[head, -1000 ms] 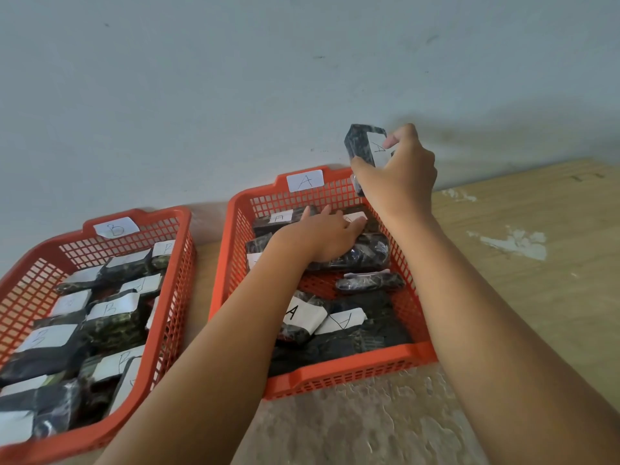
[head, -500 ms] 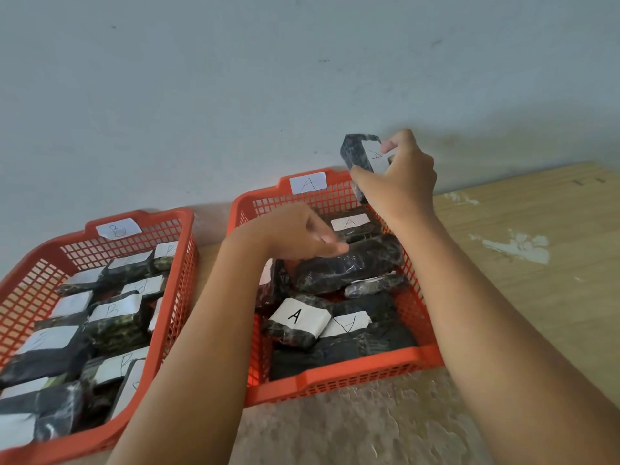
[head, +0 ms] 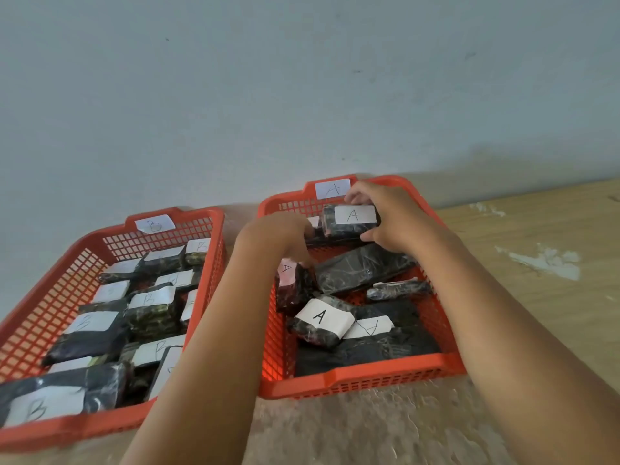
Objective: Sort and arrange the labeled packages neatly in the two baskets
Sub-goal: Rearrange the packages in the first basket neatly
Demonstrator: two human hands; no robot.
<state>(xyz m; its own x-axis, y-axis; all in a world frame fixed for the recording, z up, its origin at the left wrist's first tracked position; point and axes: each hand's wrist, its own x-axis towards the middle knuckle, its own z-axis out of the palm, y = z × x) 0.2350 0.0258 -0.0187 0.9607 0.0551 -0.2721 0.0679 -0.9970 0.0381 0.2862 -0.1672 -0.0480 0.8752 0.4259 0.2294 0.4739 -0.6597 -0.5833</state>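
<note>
Here, an A-labelled pkg (head: 350, 223) is gripped by the right hand (head: 392, 216) at the far end of the basket tagged A (head: 365, 380). The right fingers (head: 357, 196) are curled over the pkg's far edge and the thumb is pressed against its near right corner, so the white label is seen face up between them. The pkg is held low inside the basket, just under the paper tag A (head: 332, 188) fixed to the far rim; whether it rests on the pkgs beneath cannot be told.

Just left of those fingers, the left hand (head: 281, 239) is reached into the same basket, palm down. Its fingertips are hidden behind the hand and blurred, so it cannot be told whether anything is held. Directly beneath it an upright pkg w/ a pinkish A label (head: 292, 286) is stood against the basket's left wall.

Nearer than the right fingers, a long dark pkg (head: 362, 268) is laid aslant across the basket's middle, and a slim dark pkg (head: 399, 289) is laid just beyond it toward the right wall. Closer to the body, two more A-labelled pkgs (head: 322, 322) are overlapped on a flat dark bundle.

Well left of both hands, a second basket tagged B (head: 50, 280) is set on the desk (head: 536, 297), filled w/ B-labelled pkgs (head: 147, 307). The two baskets are stood side by side, apart, against a pale wall (head: 302, 78).
</note>
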